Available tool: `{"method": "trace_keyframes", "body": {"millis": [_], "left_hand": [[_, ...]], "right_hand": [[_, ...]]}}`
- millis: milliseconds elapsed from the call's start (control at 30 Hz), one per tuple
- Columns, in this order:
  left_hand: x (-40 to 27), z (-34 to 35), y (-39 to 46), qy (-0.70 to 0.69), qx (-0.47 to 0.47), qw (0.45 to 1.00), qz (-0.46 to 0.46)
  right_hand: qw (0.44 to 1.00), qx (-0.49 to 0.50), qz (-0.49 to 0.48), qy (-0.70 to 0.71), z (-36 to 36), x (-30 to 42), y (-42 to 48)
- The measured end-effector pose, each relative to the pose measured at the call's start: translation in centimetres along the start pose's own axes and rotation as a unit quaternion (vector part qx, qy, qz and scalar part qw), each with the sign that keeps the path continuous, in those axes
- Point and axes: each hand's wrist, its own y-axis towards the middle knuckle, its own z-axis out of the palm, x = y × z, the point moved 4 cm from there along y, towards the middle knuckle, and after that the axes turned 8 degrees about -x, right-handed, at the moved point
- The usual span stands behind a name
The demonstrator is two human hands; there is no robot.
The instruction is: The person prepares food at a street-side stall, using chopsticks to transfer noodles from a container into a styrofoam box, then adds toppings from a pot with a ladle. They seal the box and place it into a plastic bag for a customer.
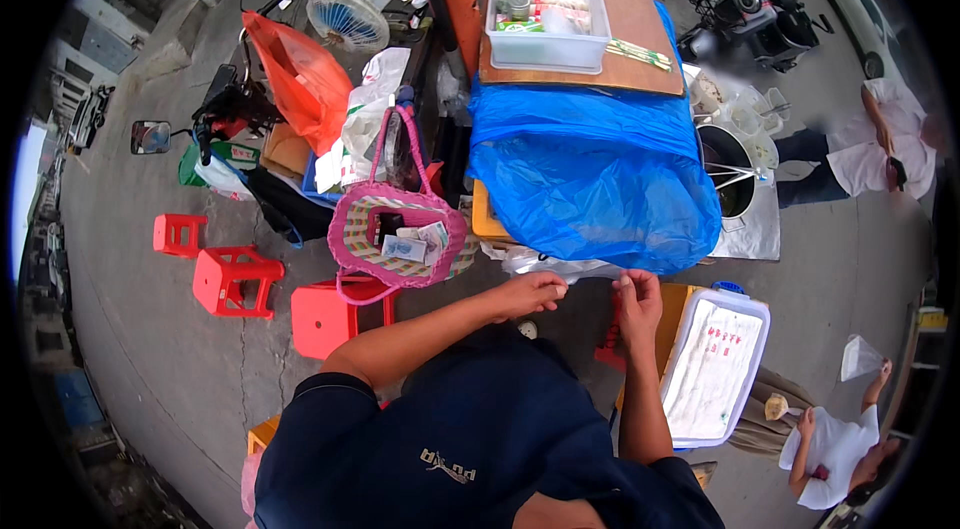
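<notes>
My left hand [529, 296] is at the table's near edge, its fingers curled and thumb pressed against them. I cannot tell whether thin film is pinched there. A little to the right, my right hand [640, 300] pinches the edge of some clear plastic bags [559, 266]. These bags hang just below a blue plastic sheet [592, 184], which drapes over the stall. On the left a pink woven basket [349, 221] hangs open, with banknotes [405, 248] and a dark item inside.
Beyond the sheet, a clear bin [547, 58] of packages sits on a brown board [637, 11] beside wrapped chopsticks [639, 55]. A pot [726, 184] stands right; a cloth-covered tub [709, 364] is nearer. Red stools [322, 319] are left. Two people [877, 139] stand right.
</notes>
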Motion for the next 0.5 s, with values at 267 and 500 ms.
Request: {"method": "trace_keyframes", "body": {"millis": [267, 500], "left_hand": [[8.2, -20.7, -20.7, -0.402, -0.196, 0.872, 0.199], [19.4, -45.9, -19.2, -0.191, -0.500, 0.837, 0.114]], "right_hand": [[0.982, 0.184, -0.046, 0.021, 18.9, 5.0, 0.2], [0.972, 0.234, -0.034, -0.005, 33.4, 3.4, -2.3]]}}
